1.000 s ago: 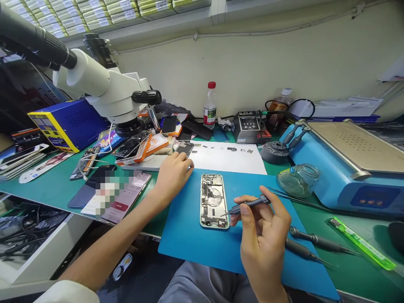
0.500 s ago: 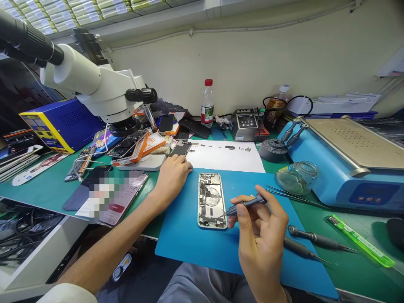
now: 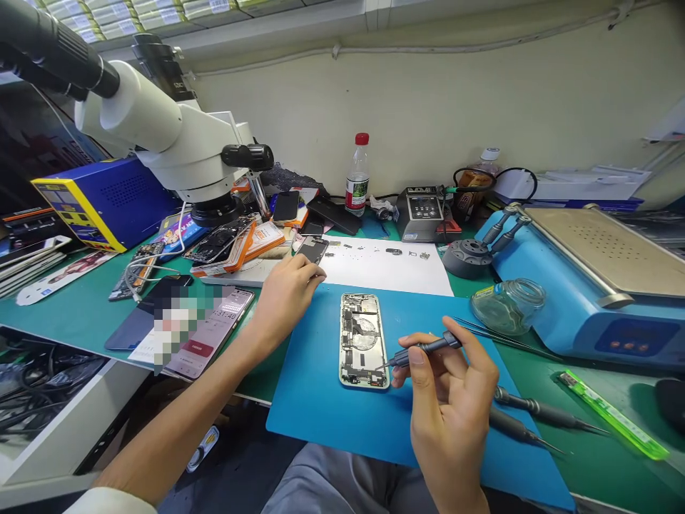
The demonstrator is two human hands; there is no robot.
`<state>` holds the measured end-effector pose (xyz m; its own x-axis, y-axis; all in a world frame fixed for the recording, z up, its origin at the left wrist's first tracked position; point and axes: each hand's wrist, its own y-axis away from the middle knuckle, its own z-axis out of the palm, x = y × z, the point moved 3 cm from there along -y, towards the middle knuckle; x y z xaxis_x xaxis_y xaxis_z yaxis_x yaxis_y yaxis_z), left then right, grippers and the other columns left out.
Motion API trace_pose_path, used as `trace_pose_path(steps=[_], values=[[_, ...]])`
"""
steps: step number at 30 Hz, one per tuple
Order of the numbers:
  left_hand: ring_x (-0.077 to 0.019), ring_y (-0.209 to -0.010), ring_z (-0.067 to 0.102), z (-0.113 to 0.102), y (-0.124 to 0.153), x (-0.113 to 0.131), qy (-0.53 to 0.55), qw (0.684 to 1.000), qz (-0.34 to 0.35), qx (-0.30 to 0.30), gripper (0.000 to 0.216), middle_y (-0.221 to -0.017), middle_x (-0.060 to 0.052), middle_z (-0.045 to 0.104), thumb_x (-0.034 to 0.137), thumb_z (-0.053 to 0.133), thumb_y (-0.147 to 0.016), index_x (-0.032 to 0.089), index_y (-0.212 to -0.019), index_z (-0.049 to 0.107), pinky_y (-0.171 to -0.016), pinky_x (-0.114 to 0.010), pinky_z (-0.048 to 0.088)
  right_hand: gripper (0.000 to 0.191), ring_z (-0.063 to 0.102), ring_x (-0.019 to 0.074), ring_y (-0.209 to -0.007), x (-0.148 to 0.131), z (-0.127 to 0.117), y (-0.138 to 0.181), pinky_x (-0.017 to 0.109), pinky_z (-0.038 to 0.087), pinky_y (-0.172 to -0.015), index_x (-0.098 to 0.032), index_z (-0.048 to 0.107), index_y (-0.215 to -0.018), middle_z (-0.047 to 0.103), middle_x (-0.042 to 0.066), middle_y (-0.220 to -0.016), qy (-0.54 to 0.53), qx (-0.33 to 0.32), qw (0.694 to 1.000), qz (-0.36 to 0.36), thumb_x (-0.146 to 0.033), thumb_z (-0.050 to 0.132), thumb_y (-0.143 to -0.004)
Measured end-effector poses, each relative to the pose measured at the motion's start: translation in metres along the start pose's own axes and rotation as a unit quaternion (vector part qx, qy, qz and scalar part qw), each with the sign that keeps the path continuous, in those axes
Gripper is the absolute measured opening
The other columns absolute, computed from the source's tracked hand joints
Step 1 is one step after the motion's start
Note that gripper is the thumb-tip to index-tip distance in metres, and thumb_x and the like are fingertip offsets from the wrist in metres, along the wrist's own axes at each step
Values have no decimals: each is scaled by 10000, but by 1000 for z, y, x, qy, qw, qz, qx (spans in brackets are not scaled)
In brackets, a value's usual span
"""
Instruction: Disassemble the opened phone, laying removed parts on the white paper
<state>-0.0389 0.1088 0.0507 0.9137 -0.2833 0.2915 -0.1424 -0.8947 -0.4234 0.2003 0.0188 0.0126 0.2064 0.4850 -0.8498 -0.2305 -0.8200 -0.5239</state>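
An opened phone (image 3: 364,343), its inner parts bare, lies face up on the blue mat (image 3: 315,400). My right hand (image 3: 452,400) is closed around a small precision screwdriver (image 3: 444,344), held nearly level. Its thin tip points left at the phone's lower right edge; whether it touches a screw is too small to tell. At the mat's upper left corner rests my left hand (image 3: 283,296), its fingers bent and drawn together beside a detached phone screen (image 3: 313,250). Anything between those fingertips is hidden.
White paper (image 3: 374,270) behind the phone bears several tiny parts. Two more screwdrivers (image 3: 551,410), tweezers (image 3: 514,341), a glass jar (image 3: 508,305) and a blue heating plate (image 3: 621,300) stand right. A microscope (image 3: 160,135) overhangs the left; a lit phone (image 3: 214,339) lies below it.
The whole view has shifted slightly. My left hand has lifted or turned a little near the screen. The right hand keeps the screwdriver at the phone's lower right edge.
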Motion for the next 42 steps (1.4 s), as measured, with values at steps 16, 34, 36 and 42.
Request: trace_pose_path(steps=[16, 34, 36, 42], values=[[-156, -826, 687, 22, 67, 41, 243, 964, 31, -106, 53, -935, 24, 703, 185, 706, -1078, 229, -1059, 728, -723, -252, 489, 716, 820, 221, -1061, 0, -1, -2, 323, 742, -807, -215, 364, -1726, 757, 150, -1276, 198, -144, 933, -265, -86, 646, -1081], [-172, -918, 675, 25, 68, 39, 273, 951, 21, -142, 73, -980, 16, 701, 166, 685, -1088, 217, -1040, 705, -812, -286, 473, 733, 812, 190, -996, 9, -4, 0, 311, 753, -746, -298, 379, -1723, 738, 124, -1331, 243, -104, 945, -190, -105, 667, -1077], [-173, -916, 673, 24, 69, 39, 273, 951, 21, -143, 70, -980, 15, 700, 171, 685, -1089, 216, -1039, 703, -812, -291, 472, 741, 815, 195, -1002, 8, -5, 0, 316, 755, -752, -298, 382, -1723, 739, 127, -1338, 249, -106, 943, -192, -106, 679, -1071], [-181, -933, 676, 24, 68, 39, 271, 951, 18, -146, 73, -1001, 10, 711, 173, 674, -1095, 221, -1047, 702, -826, -304, 474, 761, 825, 200, -981, 7, -5, -1, 335, 759, -753, -306, 349, -1740, 749, 131, -1338, 248, -108, 942, -200, -102, 663, -1078]])
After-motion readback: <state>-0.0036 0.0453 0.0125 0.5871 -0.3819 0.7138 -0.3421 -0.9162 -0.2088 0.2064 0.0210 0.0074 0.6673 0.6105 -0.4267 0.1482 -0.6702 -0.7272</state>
